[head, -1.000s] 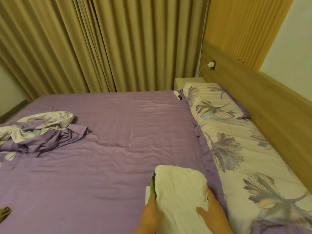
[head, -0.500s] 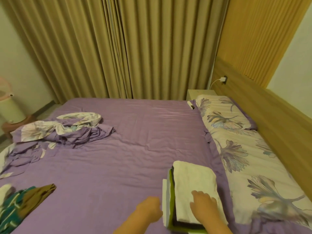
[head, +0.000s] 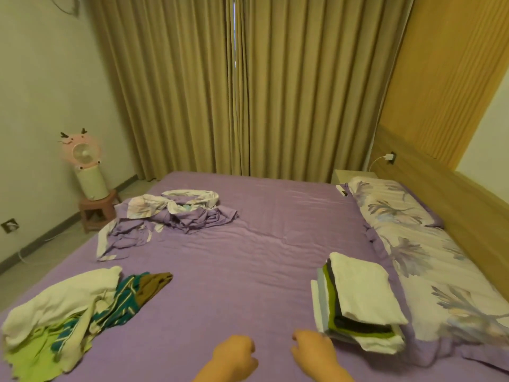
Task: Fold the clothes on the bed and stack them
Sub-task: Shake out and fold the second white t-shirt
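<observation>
Now the folded stack [head: 358,304] sits on the purple bed [head: 248,257], at my right, just beside the floral pillows [head: 429,260]. A white folded piece lies on top, with dark, green and pale layers showing at the edges beneath it. That part of the job looks done.

What is left, as I judge it, is the loose heap at my left [head: 68,310]: a white garment, a lime-green one and a teal striped one with a brown part, all crumpled together. Farther off lies a rumpled bundle of purple and floral cloth [head: 170,213]; whether it is clothing or bedding I cannot tell.

My left hand [head: 234,357] hangs over the sheet with the fingers loosely curled, gripping nothing. My right hand [head: 314,351] is just beside the near edge of the stack, fingers relaxed, its grip empty too.

A moment ago my right hand rested flat on the white top piece and my left hovered next to the pile; both have since come off it and drawn back toward me. My view has swung left as well, so the unfolded heap now shows in full.
</observation>
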A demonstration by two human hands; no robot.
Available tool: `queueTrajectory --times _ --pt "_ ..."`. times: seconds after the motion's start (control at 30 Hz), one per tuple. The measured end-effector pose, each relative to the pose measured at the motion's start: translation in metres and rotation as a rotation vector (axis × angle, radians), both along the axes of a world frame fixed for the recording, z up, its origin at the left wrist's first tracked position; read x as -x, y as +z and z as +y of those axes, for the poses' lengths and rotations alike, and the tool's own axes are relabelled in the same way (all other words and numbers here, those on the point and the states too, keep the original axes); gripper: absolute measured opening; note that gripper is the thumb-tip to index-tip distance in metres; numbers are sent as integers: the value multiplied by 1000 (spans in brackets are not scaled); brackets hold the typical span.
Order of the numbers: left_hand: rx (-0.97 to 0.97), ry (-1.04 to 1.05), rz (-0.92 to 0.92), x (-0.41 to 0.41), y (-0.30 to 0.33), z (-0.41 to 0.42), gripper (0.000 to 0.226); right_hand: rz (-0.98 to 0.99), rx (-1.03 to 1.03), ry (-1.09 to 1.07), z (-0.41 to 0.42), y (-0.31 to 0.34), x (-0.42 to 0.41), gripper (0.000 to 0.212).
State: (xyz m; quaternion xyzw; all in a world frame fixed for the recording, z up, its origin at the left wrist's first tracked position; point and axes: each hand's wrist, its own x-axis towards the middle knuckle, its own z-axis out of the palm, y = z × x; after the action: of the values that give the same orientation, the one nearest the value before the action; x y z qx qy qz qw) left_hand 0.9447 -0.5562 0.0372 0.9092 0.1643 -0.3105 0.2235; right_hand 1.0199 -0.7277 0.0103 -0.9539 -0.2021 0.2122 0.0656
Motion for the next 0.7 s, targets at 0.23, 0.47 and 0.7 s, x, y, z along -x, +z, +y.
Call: queueTrajectory --times 0.23,0.47,0.7 --pt "-14 79 -30 149 4 86 46 19 -29 115 96 -3 136 40" --pt "-96 253 -117 296 -7 169 46 -4 -2 314 197 -11 257 40" --pt "-100 456 -124 392 -16 237 43 29 18 502 278 -9 325 39"
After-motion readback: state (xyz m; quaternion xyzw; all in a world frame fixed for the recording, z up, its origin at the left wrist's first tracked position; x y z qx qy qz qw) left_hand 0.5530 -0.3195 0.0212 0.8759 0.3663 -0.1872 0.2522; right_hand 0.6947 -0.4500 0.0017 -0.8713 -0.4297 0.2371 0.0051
